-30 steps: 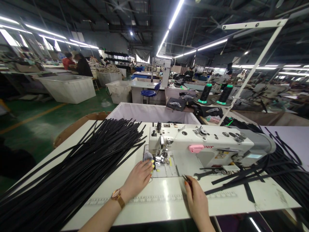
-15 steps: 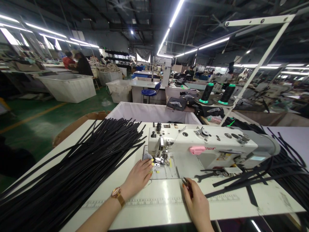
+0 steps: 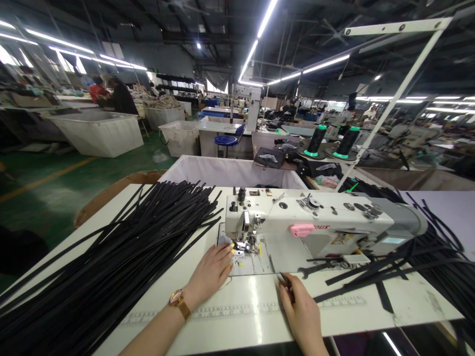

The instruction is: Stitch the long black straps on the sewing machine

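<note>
My left hand (image 3: 211,269), with a watch (image 3: 177,297) on its wrist, reaches to the needle area of a white sewing machine (image 3: 270,215). Its fingertips are beside the presser foot (image 3: 243,246), fingers close together; whatever may be under them is hidden. My right hand (image 3: 301,309) rests near the table's front edge, fingers curled round a small dark pointed tool (image 3: 284,280) whose tip sticks out toward the machine. Right of that hand, black straps (image 3: 356,284) lie beside a wrench (image 3: 315,268).
A large pile of long black straps (image 3: 122,247) covers the left of the table (image 3: 215,338). Behind the machine stand a lined bin (image 3: 222,170), two thread cones (image 3: 316,141) and a slanting white pole (image 3: 401,94). People sit at the far left.
The whole view has shifted slightly, so things appear a little further left. Both hands keep nearly the same places and poses; the dark tool's tip looks slightly more tilted to the left.
</note>
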`<state>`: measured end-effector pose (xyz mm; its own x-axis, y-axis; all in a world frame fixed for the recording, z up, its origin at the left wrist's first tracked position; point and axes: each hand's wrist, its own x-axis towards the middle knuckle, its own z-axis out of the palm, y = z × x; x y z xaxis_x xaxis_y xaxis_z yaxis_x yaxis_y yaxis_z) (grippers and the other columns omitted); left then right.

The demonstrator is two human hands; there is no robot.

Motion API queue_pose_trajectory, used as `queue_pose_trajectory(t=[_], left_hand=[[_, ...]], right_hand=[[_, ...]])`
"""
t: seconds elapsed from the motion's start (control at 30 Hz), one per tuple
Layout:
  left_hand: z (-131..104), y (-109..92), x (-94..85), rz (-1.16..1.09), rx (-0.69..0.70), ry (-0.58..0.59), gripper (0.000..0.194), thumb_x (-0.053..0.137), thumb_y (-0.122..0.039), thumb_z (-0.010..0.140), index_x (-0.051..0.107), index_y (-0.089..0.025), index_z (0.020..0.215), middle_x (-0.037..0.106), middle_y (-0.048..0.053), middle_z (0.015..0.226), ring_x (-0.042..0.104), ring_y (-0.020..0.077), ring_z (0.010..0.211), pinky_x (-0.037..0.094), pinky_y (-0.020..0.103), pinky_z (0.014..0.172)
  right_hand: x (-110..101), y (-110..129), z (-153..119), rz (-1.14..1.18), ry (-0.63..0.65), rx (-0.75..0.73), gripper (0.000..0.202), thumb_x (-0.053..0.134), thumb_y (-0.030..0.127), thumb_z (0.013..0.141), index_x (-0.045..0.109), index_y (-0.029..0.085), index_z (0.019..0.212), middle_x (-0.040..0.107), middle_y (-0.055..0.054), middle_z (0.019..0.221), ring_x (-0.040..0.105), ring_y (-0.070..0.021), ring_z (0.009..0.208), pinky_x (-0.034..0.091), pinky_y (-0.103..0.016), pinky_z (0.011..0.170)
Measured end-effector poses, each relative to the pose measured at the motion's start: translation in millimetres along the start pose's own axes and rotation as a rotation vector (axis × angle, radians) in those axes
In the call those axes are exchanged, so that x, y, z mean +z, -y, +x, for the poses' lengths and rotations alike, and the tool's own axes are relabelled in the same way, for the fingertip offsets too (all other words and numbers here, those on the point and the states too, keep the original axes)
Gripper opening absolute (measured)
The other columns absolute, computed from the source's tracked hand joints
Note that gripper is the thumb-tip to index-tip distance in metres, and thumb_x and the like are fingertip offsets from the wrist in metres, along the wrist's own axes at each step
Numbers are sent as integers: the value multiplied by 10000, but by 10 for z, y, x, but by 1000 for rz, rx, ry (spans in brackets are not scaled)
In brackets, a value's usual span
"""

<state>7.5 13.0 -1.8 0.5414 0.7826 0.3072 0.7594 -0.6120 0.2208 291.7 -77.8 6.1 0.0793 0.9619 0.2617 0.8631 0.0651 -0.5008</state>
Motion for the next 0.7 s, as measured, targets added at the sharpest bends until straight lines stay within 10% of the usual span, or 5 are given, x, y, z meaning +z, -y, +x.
queue_pose_trajectory(t=[0.5,0.7], left_hand=[[-5,-5,-8,7,22,-7,381,455,-247,943,520,-195,1315,514,64,1401,435,280,1299,367,537,1076],[-28,-23,-6,25,25,-12,383,413,-294,975,505,-183,1330,510,83,1402,453,262,1294,364,524,1092]], right_hand=[[21,-14,-32,6,-50,8,270,394,366,960,509,212,1149,691,-81,1086,688,-201,899,560,-320,748],[-551,-464,-68,-251,-110,82,245,382,370,956,543,230,1076,659,-67,1059,678,-223,916,566,-307,661]])
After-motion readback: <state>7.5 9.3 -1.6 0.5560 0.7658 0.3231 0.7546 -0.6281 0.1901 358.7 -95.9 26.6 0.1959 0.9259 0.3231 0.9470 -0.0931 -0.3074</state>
